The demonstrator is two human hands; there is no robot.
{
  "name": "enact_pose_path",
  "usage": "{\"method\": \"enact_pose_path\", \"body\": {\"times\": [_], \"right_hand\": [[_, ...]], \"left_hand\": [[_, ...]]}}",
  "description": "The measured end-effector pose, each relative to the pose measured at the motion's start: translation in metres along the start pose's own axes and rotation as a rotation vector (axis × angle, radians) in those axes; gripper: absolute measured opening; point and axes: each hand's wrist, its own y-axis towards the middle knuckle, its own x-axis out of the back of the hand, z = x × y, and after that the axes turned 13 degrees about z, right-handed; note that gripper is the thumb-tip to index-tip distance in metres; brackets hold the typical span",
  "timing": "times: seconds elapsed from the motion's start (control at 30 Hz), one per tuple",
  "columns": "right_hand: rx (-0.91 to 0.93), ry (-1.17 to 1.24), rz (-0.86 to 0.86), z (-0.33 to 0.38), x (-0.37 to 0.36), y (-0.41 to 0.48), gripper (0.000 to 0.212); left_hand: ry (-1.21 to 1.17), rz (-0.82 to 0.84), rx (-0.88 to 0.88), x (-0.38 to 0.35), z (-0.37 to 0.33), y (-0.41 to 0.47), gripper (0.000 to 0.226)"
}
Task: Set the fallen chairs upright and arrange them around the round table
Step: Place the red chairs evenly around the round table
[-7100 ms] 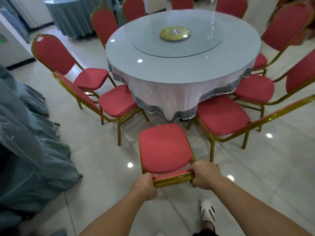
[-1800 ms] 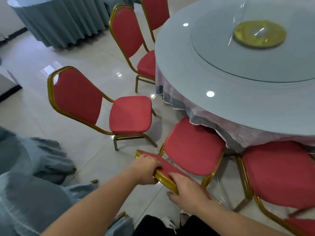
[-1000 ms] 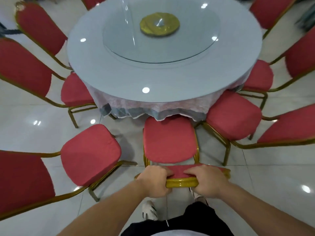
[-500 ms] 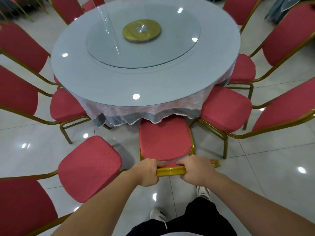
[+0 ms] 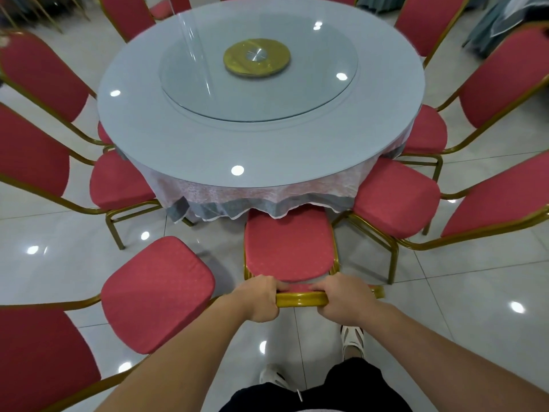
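Closest to the camera are the person's black shorts [image 5: 326, 391] and white shoes [image 5: 352, 337], planted on a glossy tiled floor [image 5: 475, 292]. Both bare forearms reach forward. The left hand [image 5: 261, 298] and right hand [image 5: 346, 298] each curl over the gold top rail [image 5: 301, 299] of a backrest, knuckles up, with a short stretch of rail showing between them.

That rail belongs to a red-cushioned chair [image 5: 288, 245], which stands upright on its legs facing the table. The front edge of its seat lies just under the hanging hem of the tablecloth [image 5: 252, 197].

On its left, a second red chair [image 5: 157, 292] stands upright but back from the table, with bare floor between its seat and the cloth. On its right, a third chair [image 5: 395, 197] has its seat close to the hem. More red chairs with gold frames stand along both sides.

Beyond them is the round table [image 5: 261, 144], with a pale blue-grey top. On it sits a glass turntable [image 5: 312, 93] with a gold hub [image 5: 257, 56] at its centre.
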Motion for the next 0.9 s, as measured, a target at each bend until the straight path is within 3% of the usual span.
{"method": "enact_pose_path", "body": {"times": [0.2,0.37,0.6,0.77,0.9], "right_hand": [[-0.017,-0.029,0.088,0.013,-0.006,-0.009,0.014],[-0.056,-0.009,0.081,0.015,-0.014,-0.012,0.027],[-0.079,0.06,0.102,0.02,-0.013,-0.014,0.027],[-0.034,0.317,0.254,0.023,-0.001,-0.02,0.048],[0.013,0.589,0.206,0.032,0.017,-0.01,0.062]], "left_hand": [[0.015,0.068,-0.017,-0.009,0.007,-0.005,0.031],[0.008,0.069,-0.037,-0.013,0.01,-0.012,0.033],[-0.147,-0.067,-0.11,-0.018,0.017,-0.025,0.034],[-0.507,-0.076,-0.127,-0.014,0.034,-0.048,0.042],[-0.588,-0.17,-0.03,-0.009,0.047,-0.059,0.061]]}}
